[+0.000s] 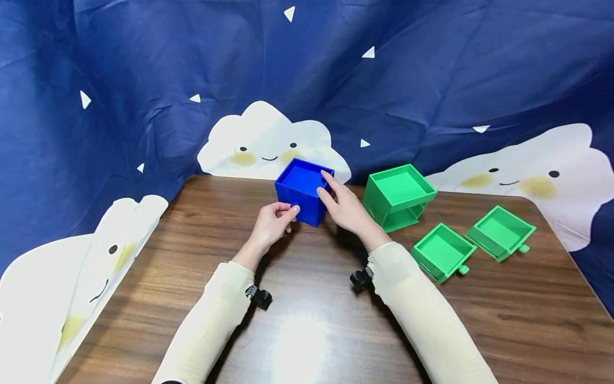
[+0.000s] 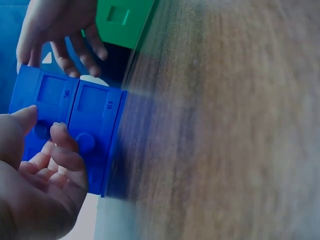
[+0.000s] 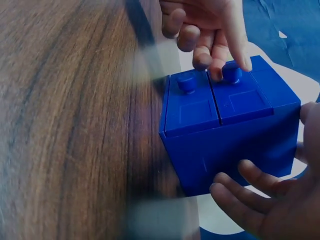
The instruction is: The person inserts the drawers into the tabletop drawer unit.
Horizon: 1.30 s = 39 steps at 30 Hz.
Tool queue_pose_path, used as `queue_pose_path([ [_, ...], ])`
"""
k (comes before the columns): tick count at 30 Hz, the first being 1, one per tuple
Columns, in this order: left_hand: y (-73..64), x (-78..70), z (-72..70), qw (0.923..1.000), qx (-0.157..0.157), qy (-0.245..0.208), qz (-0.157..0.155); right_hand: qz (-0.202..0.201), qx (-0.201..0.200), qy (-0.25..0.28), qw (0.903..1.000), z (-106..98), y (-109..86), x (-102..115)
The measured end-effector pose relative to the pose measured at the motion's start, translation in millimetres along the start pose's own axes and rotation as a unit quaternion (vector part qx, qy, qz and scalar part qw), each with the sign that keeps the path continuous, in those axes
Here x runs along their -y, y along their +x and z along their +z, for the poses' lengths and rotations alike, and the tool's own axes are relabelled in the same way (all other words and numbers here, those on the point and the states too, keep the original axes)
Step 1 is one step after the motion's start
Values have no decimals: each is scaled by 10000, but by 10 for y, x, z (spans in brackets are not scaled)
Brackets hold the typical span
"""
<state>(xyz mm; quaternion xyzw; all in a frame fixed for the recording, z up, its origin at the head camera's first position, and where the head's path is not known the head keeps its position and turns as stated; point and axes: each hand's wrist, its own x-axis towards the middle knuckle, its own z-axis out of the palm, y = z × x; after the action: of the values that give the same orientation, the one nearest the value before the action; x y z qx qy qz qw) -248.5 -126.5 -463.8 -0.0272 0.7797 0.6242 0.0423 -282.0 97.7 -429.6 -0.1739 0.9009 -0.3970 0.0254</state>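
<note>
A small blue two-drawer box (image 1: 307, 184) stands upright near the table's far edge, both drawer fronts level with its frame. My left hand (image 1: 274, 226) pinches the round knob (image 3: 231, 72) of the upper drawer between thumb and finger. The lower drawer's knob (image 2: 85, 144) is untouched beside those fingers. On the box's right, my right hand (image 1: 346, 209) touches the side wall with extended fingers, with some fingertips at the top rim. In the right wrist view, these fingers (image 3: 250, 192) lie spread along the side wall.
To the right stands a green box frame (image 1: 398, 194) with its front uncovered. Two loose green drawers, a nearer one (image 1: 443, 250) and a farther one (image 1: 501, 232), lie on the wooden table (image 1: 192, 298). A blue curtain (image 1: 158, 64) with clouds hangs behind.
</note>
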Motion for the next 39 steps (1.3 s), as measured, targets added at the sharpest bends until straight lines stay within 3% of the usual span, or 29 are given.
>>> queue_pose_path([
  [5, -47, -5, -46, 10000, 69, 39, 40, 25, 258, -123, 9996, -134, -68, 11],
  [12, -126, 9, -63, 9995, 224, 24, 200, -299, 195, 29, 9994, -267, -198, 31],
  [21, -157, -3, -111, 9962, 506, 161, 696, -502, 291, -46, 9983, -449, -434, 56],
  [26, -207, -42, -108, 9924, 688, 283, 984, -481, 324, -77, 9983, -527, -577, 36],
  [34, -241, -141, -15, 9809, 937, 622, 1587, -607, 82, -19, 9981, -687, -773, 56],
  [39, -255, -196, 61, 9756, 1014, 757, 1796, -614, -20, -155, 9980, -763, -866, 32],
])
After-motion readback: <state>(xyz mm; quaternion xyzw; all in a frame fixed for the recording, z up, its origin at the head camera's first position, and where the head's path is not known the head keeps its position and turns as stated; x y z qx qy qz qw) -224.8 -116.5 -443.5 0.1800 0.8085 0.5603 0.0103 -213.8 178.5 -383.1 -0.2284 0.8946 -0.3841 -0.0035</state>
